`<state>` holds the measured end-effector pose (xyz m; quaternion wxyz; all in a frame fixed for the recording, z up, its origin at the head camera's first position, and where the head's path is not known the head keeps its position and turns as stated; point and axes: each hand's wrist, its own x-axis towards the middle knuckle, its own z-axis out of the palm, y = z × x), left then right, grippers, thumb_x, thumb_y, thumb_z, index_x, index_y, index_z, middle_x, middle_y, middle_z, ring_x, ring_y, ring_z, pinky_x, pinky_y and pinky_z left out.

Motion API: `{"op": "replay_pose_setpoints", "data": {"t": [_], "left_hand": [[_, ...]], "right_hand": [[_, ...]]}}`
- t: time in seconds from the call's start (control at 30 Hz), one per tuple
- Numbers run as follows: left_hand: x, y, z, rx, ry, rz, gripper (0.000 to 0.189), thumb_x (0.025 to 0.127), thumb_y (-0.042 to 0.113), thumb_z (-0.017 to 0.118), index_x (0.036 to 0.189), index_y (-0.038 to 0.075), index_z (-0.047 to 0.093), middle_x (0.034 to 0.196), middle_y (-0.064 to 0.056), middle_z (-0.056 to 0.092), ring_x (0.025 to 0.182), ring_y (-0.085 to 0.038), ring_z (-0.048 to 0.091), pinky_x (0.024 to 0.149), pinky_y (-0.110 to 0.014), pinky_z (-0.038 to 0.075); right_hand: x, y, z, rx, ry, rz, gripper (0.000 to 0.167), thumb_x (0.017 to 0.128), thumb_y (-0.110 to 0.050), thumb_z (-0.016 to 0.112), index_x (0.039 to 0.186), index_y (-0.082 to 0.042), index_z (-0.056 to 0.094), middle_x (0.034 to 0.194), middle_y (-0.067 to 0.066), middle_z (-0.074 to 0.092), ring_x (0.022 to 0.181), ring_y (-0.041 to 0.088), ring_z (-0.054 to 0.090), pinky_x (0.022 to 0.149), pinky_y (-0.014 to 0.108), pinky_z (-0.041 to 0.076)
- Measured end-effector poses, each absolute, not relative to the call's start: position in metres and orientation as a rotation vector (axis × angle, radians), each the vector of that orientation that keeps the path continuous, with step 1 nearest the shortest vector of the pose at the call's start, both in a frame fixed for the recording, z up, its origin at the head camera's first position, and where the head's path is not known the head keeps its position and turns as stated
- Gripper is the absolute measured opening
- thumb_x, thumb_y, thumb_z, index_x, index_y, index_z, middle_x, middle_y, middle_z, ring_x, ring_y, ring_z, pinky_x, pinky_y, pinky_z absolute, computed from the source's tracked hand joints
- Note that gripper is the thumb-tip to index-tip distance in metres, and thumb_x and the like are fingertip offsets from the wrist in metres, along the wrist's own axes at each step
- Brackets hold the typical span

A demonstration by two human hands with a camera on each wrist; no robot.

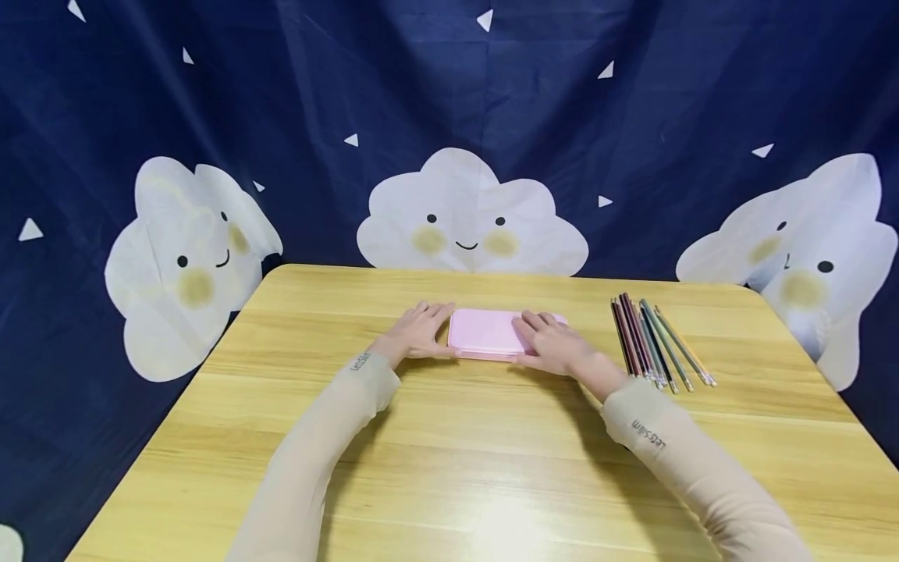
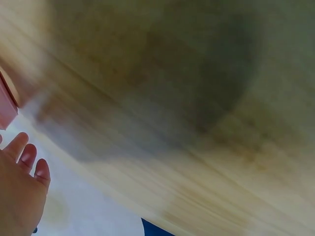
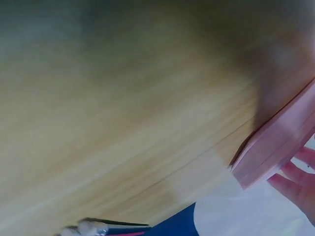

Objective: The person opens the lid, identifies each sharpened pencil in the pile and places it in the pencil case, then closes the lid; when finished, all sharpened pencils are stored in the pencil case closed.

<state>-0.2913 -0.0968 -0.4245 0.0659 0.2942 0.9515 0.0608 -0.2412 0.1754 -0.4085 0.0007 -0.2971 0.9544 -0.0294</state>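
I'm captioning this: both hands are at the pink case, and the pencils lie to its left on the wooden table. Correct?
Not quite: the pencils on the wooden table lie to the pink case's right, as the head view shows. The left hand and right hand are at the case.

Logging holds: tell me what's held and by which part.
The pink case, by its right end, in the right-hand grip, thumb at the near edge. The left-hand grip is at its left end; whether it holds cannot be told.

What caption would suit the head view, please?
Left hand and right hand at a pink case, pencils to the right.
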Motion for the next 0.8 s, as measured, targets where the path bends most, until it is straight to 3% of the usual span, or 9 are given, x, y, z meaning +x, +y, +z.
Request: {"op": "replay_pose_setpoints", "data": {"t": [0.27, 0.6, 0.8], "left_hand": [[-0.293, -0.09, -0.427, 0.916, 2.841, 0.159, 0.106, 0.068, 0.072, 0.057, 0.147, 0.016, 0.016, 0.147, -0.006, 0.029, 0.122, -0.027, 0.032, 0.101, -0.043, 0.03], [-0.293, -0.085, -0.43, 1.009, 2.892, 0.302, 0.103, 0.066, 0.069, 0.062, 0.14, 0.005, 0.03, 0.139, -0.012, 0.04, 0.112, -0.026, 0.038, 0.094, -0.039, 0.029], [-0.299, -0.083, -0.428, 0.974, 2.879, 0.317, 0.104, 0.062, 0.063, 0.07, 0.141, 0.008, 0.029, 0.139, -0.009, 0.039, 0.117, -0.025, 0.036, 0.091, -0.039, 0.029]], "right_hand": [[-0.245, 0.168, -0.417, -1.045, 3.076, 0.235, 0.074, 0.084, -0.058, 0.05, 0.131, -0.002, 0.042, 0.12, 0.02, 0.046, 0.102, 0.039, 0.05, 0.072, 0.049, 0.051], [-0.251, 0.17, -0.43, -1.324, 3.16, 0.6, 0.065, 0.086, -0.052, 0.048, 0.125, 0.0, 0.046, 0.112, 0.022, 0.051, 0.095, 0.035, 0.053, 0.051, 0.037, 0.053], [-0.258, 0.168, -0.441, -1.681, 3.344, 0.758, 0.058, 0.094, -0.046, 0.024, 0.108, 0.001, 0.055, 0.094, 0.019, 0.057, 0.073, 0.029, 0.057, 0.046, 0.031, 0.05]]}}
